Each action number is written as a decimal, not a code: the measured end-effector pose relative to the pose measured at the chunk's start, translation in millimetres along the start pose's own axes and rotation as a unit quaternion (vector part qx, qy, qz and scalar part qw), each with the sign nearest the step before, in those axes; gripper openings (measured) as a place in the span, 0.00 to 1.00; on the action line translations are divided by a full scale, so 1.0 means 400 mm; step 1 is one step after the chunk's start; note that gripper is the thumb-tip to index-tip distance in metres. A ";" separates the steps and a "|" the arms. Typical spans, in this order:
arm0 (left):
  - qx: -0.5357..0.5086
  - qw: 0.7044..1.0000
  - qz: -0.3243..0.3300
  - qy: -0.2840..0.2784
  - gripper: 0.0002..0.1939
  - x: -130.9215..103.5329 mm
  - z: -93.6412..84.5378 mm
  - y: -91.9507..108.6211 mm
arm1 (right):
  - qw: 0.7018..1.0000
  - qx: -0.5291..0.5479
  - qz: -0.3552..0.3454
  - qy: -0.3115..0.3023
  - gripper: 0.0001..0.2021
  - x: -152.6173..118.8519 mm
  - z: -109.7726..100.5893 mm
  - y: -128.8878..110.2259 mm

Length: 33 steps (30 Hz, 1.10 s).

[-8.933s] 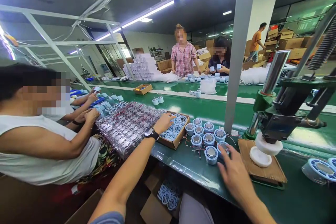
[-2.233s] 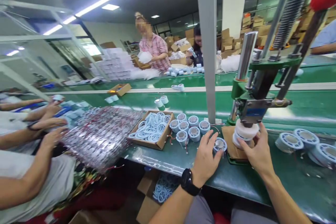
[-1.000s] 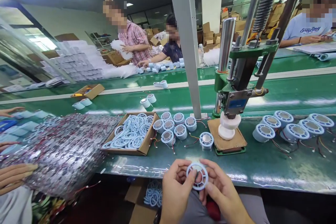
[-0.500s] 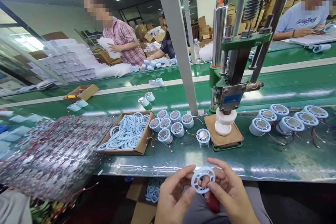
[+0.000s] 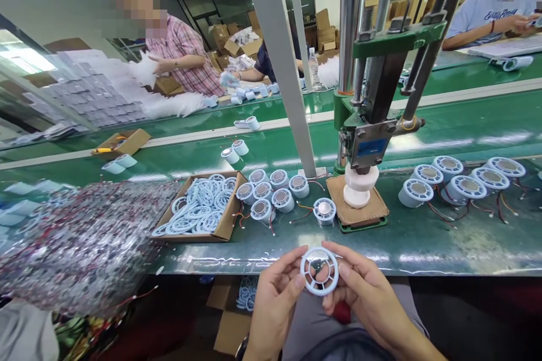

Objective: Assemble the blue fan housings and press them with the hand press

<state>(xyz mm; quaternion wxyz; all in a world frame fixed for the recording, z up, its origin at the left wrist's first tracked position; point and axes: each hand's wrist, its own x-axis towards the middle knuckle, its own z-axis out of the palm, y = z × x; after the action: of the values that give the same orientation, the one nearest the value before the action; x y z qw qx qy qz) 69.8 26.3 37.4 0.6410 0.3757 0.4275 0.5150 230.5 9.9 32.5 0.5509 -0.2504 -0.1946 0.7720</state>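
A light blue plastic ring (image 5: pixel 319 289) with spokes inside it is held up in front of me, just before the bench edge. My left hand (image 5: pixel 279 287) pinches its left rim between thumb and fingers. On the right rim, my right hand (image 5: pixel 355 279) grips it the same way. Beyond the ring, a light blue motor housing (image 5: pixel 324 211) with a silver disc on top stands on the bench, its wires trailing left. Close to its right is a hand press (image 5: pixel 367 149), whose white pressing head (image 5: pixel 361 179) is over a cardboard-covered base (image 5: pixel 355 215).
Many similar rings fill a cardboard box (image 5: pixel 226 225). Several housings (image 5: pixel 283 199) stand right of it, and more (image 5: pixel 468 187) stand beyond the press. Bubble-wrapped parts (image 5: pixel 84 242) lie at left. A grey post (image 5: pixel 279 67) rises behind the bench. Co-workers (image 5: pixel 182 56) work across the belt.
The ring has been turned to face me more squarely and moved slightly up and left, with both hands still on it. The view has shifted a little. A co-worker across moves white material.
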 end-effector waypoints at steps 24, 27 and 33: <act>0.064 0.993 0.021 -0.098 0.29 -0.042 -0.017 0.002 | 0.989 -0.140 -0.027 -0.038 0.20 -0.011 -0.013 -0.013; 0.148 0.984 -0.003 -0.097 0.33 -0.053 -0.024 -0.005 | 0.981 -0.189 -0.036 -0.005 0.27 -0.011 -0.008 -0.017; 0.312 0.947 0.064 -0.044 0.33 -0.076 -0.023 -0.021 | 0.967 -0.248 -0.050 -0.012 0.37 -0.022 0.004 -0.014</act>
<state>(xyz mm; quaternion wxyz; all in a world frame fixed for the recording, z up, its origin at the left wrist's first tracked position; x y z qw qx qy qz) 61.0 -4.7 31.3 0.4754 0.6057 0.5136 0.3785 236.2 3.3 38.6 0.5069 -0.3602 -0.3989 0.6739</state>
